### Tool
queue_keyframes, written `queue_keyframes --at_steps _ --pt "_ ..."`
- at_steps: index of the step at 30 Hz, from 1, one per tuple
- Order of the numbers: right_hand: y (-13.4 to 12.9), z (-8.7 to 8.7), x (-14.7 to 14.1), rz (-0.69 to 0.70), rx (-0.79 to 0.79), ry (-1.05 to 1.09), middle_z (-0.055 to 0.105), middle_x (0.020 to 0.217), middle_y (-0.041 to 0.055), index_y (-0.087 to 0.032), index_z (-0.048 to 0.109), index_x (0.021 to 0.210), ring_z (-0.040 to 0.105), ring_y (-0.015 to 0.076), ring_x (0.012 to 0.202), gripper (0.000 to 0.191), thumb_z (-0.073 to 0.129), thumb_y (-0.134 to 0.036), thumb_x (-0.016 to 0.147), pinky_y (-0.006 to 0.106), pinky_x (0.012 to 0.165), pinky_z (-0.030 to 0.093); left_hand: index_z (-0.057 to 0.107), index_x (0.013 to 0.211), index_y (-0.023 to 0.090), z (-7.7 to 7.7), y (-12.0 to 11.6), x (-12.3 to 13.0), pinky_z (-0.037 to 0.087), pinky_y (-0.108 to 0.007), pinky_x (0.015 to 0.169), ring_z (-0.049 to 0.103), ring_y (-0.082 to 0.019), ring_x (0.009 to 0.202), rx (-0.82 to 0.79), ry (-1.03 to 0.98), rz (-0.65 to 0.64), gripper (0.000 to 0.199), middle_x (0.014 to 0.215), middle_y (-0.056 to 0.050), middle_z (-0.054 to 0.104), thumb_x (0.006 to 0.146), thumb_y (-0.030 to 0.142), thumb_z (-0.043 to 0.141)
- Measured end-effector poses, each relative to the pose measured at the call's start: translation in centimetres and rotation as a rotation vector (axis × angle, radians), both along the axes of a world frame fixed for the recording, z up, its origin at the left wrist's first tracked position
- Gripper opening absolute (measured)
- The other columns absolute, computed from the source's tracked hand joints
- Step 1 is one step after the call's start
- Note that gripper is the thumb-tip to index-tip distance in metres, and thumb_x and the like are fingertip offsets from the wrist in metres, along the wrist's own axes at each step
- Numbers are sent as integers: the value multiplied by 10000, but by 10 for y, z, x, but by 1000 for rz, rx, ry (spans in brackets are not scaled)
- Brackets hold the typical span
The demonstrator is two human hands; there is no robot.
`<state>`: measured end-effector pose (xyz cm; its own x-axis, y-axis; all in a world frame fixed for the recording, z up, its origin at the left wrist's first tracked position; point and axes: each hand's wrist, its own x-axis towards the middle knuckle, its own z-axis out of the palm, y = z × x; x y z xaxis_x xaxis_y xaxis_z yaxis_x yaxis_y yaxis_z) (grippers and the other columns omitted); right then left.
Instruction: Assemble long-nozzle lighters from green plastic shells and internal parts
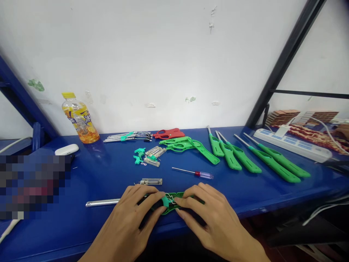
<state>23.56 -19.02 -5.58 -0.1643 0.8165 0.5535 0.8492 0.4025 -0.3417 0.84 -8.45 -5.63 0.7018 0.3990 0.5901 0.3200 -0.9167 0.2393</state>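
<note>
Near the front edge of the blue table, a green lighter shell (167,211) lies between my hands, its inside facing up. My left hand (135,214) is closed, thumb and fingers pinching the teal trigger (165,201) in the shell. My right hand (209,213) grips the shell's right part, its fingertips by the thin white wires (171,197). A silver metal tube (102,202) sticks out left of my left hand. Just beyond the fingers lies a clear fuel tank (152,181). My hands hide much of the shell.
Behind lie a screwdriver (203,175), loose teal triggers (139,156), fuel tanks (152,161), metal tubes (120,137), and green (180,145) and red shells (169,134). Several assembled lighters (245,160) lie right, before a power strip (294,145). A bottle (81,122) stands left.
</note>
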Motion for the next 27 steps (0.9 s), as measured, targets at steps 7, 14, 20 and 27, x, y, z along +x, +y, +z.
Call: queue_keyframes --at_steps 7,14,20,27 --pt "0 -1 0 -3 11 1 722 1031 15 -271 705 1187 631 211 889 152 574 -277 1110 365 828 465 604 1331 288 -4 1 -1 525 -462 1012 657 -250 1103 -2 -9 15 217 1203 -38 679 1129 241 541" --pt "0 -1 -1 -9 12 0 724 1029 17 -277 709 1196 632 213 885 165 567 -282 1112 361 822 467 624 1286 276 -2 -1 -2 558 -453 952 658 -263 1082 25 -19 14 195 1192 -60 642 1120 222 536" --pt "-1 -1 -1 -11 21 -5 723 1024 16 -271 711 1186 633 214 885 160 570 -276 1110 363 823 472 618 1288 271 1 1 0 553 -461 944 656 -268 1055 43 7 11 213 1171 -58 655 1109 194 530" --pt "0 0 -1 -12 24 -7 727 1016 17 -273 712 1187 637 214 876 160 573 -274 1108 362 816 471 605 1292 279 3 2 2 553 -475 962 660 -266 1054 15 26 -2 227 1163 -53 662 1105 184 520"
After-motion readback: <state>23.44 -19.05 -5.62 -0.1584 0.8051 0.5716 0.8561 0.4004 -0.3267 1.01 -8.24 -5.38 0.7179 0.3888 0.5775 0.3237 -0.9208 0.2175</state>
